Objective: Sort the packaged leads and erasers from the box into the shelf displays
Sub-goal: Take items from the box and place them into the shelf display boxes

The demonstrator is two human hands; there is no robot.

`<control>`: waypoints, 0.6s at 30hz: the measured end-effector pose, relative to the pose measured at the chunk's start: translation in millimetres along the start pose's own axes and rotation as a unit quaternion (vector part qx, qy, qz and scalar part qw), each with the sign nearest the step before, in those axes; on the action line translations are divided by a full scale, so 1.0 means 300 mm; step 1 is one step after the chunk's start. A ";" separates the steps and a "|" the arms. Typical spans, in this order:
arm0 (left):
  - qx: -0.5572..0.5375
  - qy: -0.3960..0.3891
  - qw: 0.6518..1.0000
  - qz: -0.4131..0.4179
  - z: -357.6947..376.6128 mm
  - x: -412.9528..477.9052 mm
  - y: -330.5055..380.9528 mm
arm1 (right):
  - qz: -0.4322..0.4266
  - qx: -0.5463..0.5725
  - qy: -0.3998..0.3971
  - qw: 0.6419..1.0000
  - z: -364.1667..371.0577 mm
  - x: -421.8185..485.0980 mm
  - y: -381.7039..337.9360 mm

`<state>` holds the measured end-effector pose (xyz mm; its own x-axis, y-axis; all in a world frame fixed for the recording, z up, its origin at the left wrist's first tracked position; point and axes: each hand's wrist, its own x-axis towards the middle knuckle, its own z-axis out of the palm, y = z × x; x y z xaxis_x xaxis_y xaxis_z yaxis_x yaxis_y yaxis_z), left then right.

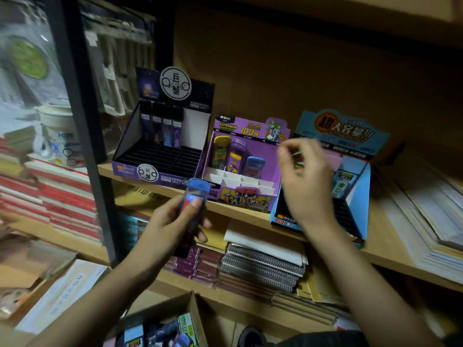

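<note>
A pale wooden shelf (240, 214) runs across a dim, crowded stockroom, and three cardboard displays stand on it side by side: a dark purple display (125, 145) with a few dark lead cases (162, 128) upright at its back, a light purple display (240, 128) holding yellow, purple and blue cases in its rear row, and a blue display (343, 131). The left hand (172, 221) is raised in front of the shelf edge, fingers and thumb curled round a blue lead case (196, 194), with a darker pack (184, 242) held beneath it. The right hand (308, 191) hovers before the blue display, fingers loosely curled and motion-blurred; I cannot tell whether it holds anything. The cardboard box (165, 306) of mixed packs sits low in the foreground. Spiral notebooks (263, 266) lie stacked under the shelf, loose paper stacks (426, 211) to the right, and red-edged books (62, 196) beyond a black post (82, 121).
</note>
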<state>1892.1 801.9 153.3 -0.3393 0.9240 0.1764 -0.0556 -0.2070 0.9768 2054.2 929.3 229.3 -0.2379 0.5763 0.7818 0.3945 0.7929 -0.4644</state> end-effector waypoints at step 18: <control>0.509 0.061 0.839 0.183 -0.187 0.113 0.060 | 0.101 0.200 -0.180 0.958 0.090 0.068 -0.099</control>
<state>1827.0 811.5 170.2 -0.2565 0.8057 0.5340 0.8825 -0.0301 0.4693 2013.8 922.9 247.6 -0.5120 0.7002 0.4976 0.1107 0.6282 -0.7701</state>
